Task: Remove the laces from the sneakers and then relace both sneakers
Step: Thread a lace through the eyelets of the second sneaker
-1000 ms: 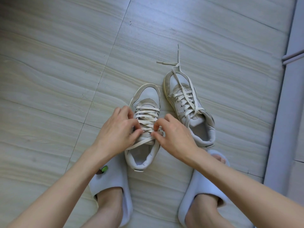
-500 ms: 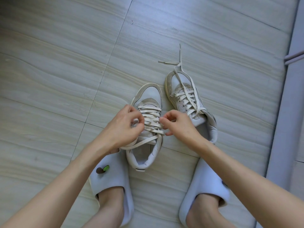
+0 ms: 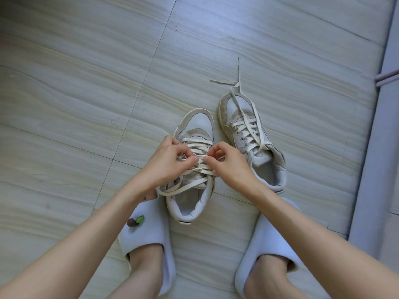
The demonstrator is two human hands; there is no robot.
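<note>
Near sneaker [image 3: 192,169] on floor [image 3: 86,104], toe away, between slippers [image 3: 149,231] | left hand [image 3: 170,162], right hand [image 3: 228,162] close together, each pinching its lace [image 3: 195,152] mid-rows | far sneaker [image 3: 248,134] just beside, laced, ends loose | advice: slacken row by row from collar, draw ends out evenly, steady shoe.

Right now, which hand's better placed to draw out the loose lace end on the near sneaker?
Left. The loose lace end trails out beside the left hand, under its wrist. The right hand pinches a lace crossing on the near sneaker, so it likely steadies.
</note>
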